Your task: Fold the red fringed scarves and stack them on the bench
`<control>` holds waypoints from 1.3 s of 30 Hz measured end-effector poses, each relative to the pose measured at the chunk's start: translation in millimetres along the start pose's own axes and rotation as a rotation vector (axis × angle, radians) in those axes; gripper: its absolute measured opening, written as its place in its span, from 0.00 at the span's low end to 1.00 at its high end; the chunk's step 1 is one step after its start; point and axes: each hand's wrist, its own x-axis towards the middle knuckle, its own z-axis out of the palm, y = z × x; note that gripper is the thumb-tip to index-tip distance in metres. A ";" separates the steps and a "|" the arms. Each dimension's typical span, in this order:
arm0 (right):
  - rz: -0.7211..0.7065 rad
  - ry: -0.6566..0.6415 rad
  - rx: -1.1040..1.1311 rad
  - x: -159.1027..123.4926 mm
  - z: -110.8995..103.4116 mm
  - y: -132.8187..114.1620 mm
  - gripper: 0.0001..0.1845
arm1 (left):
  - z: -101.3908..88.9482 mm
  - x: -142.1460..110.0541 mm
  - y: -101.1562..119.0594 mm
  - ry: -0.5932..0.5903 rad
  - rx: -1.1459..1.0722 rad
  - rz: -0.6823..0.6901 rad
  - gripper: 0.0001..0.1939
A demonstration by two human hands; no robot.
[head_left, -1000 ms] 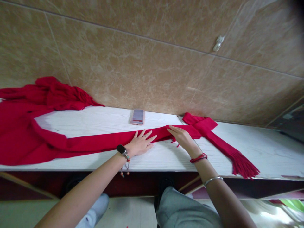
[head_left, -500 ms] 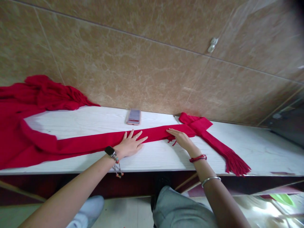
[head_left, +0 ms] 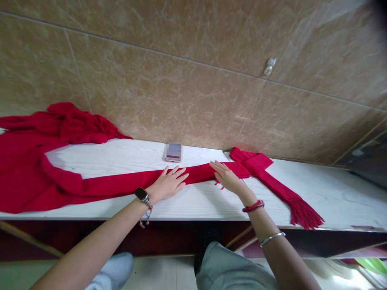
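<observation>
A long red scarf [head_left: 117,184] stretches across the white countertop, folded into a narrow flat band in the middle. My left hand [head_left: 167,186] is over the band with fingers spread, wearing a ring, a watch and a beaded bracelet. Farther right, my right hand [head_left: 227,178] hovers over or lightly touches the band, its fingers stretched out and holding nothing. A few fringe threads show beneath its palm. Beyond that hand a crossed red piece [head_left: 256,163] lies folded, its fringed tail [head_left: 305,211] running toward the front edge.
Loose, rumpled red cloth [head_left: 81,125] is bunched against the wall at the left. A phone [head_left: 173,152] lies at the back of the white countertop [head_left: 335,189]. The brown tiled wall [head_left: 181,92] rises directly behind, with a small white fitting [head_left: 270,66] on it.
The view has shifted slightly, so the scene sits a little lower and to the right. My right hand's fingers appear raised a bit from the scarf. My left hand stays over the band.
</observation>
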 end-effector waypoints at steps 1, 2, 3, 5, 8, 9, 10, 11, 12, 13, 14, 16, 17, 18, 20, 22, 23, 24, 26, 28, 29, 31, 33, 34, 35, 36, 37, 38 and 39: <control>-0.029 -0.017 -0.001 5.3 2.9 -15.4 0.25 | 0.6 1.6 2.6 0.020 0.003 -0.022 0.22; -0.063 -0.056 -0.013 9.3 6.7 -29.7 0.24 | 1.8 2.9 4.3 0.025 0.001 -0.051 0.23; -0.087 -0.100 -0.031 11.7 10.8 -41.6 0.24 | 3.2 3.7 5.2 0.016 -0.004 -0.076 0.23; -0.101 -0.165 -0.071 12.3 17.8 -55.4 0.25 | 5.9 4.2 5.0 -0.017 -0.014 -0.105 0.24; -0.056 -0.189 -0.163 5.4 20.4 -49.2 0.25 | 7.1 3.1 3.6 -0.044 -0.024 -0.101 0.24; -0.028 -0.185 -0.193 2.1 19.5 -41.9 0.25 | 6.7 2.7 3.5 -0.047 -0.026 -0.099 0.24; 0.004 -0.180 -0.218 -1.3 18.3 -33.2 0.25 | 6.2 2.3 3.5 -0.049 -0.028 -0.097 0.24; 0.036 -0.174 -0.236 -4.7 17.1 -23.8 0.25 | 5.6 2.1 3.8 -0.050 -0.030 -0.095 0.24; 0.069 -0.167 -0.248 -7.9 15.9 -14.3 0.25 | 5.1 1.9 4.0 -0.051 -0.032 -0.094 0.24; 0.100 -0.161 -0.253 -10.7 14.8 -5.3 0.25 | 4.8 1.8 4.2 -0.052 -0.033 -0.094 0.24; 0.130 -0.155 -0.251 -13.0 13.9 2.8 0.25 | 4.7 1.8 4.2 -0.052 -0.033 -0.095 0.24; 0.187 -0.130 -0.233 -14.9 11.7 14.5 0.25 | 5.2 1.9 4.0 -0.049 -0.028 -0.095 0.24; 0.208 -0.104 -0.222 -14.3 10.4 17.3 0.25 | 5.8 2.1 3.8 -0.047 -0.025 -0.095 0.24; 0.219 -0.069 -0.209 -12.4 8.8 17.5 0.25 | 6.5 2.2 3.8 -0.043 -0.023 -0.095 0.24; 0.203 0.012 -0.175 -5.3 5.6 9.6 0.25 | 8.0 2.6 4.5 -0.029 -0.022 -0.092 0.24; 0.146 0.050 -0.122 4.3 4.0 -8.3 0.25 | 8.7 2.3 6.0 0.000 -0.013 -0.097 0.24; 0.110 0.039 -0.090 9.0 4.4 -19.7 0.25 | 8.5 1.6 6.8 0.020 -0.002 -0.114 0.24; 0.074 0.018 -0.057 13.2 5.8 -31.5 0.25 | 7.9 0.2 7.2 0.039 0.012 -0.142 0.25; -0.010 -0.039 -0.013 18.4 11.2 -52.8 0.25 | 5.8 -5.0 5.6 0.059 0.037 -0.216 0.26; -0.075 -0.115 0.009 19.0 18.4 -65.6 0.25 | 3.4 -13.7 -0.1 0.036 0.047 -0.279 0.27; -0.093 -0.149 0.009 17.8 21.8 -67.9 0.25 | 2.4 -19.1 -4.2 0.016 0.047 -0.298 0.27; -0.093 -0.196 -0.005 14.0 27.3 -66.3 0.26 | 0.9 -30.8 -13.2 -0.019 0.048 -0.312 0.26; -0.063 -0.206 -0.027 11.0 30.6 -61.5 0.27 | 0.0 -42.2 -21.0 -0.028 0.057 -0.291 0.25; -0.046 -0.201 -0.033 10.8 31.5 -60.3 0.27 | -0.3 -47.3 -23.9 -0.022 0.063 -0.273 0.25; -0.035 -0.192 -0.033 11.9 32.0 -61.0 0.27 | -0.5 -51.7 -26.1 -0.011 0.068 -0.259 0.25; -0.034 -0.177 -0.025 14.3 32.1 -64.1 0.28 | -0.7 -55.5 -27.7 0.001 0.072 -0.255 0.25; -0.046 -0.159 -0.009 17.9 32.2 -69.7 0.27 | -0.8 -58.7 -28.9 0.012 0.075 -0.263 0.25; -0.067 -0.140 0.012 22.6 32.2 -77.7 0.27 | -1.0 -61.4 -29.7 0.020 0.076 -0.280 0.25; -0.094 -0.122 0.035 28.1 32.5 -87.5 0.27 | -1.2 -63.6 -30.3 0.021 0.076 -0.303 0.25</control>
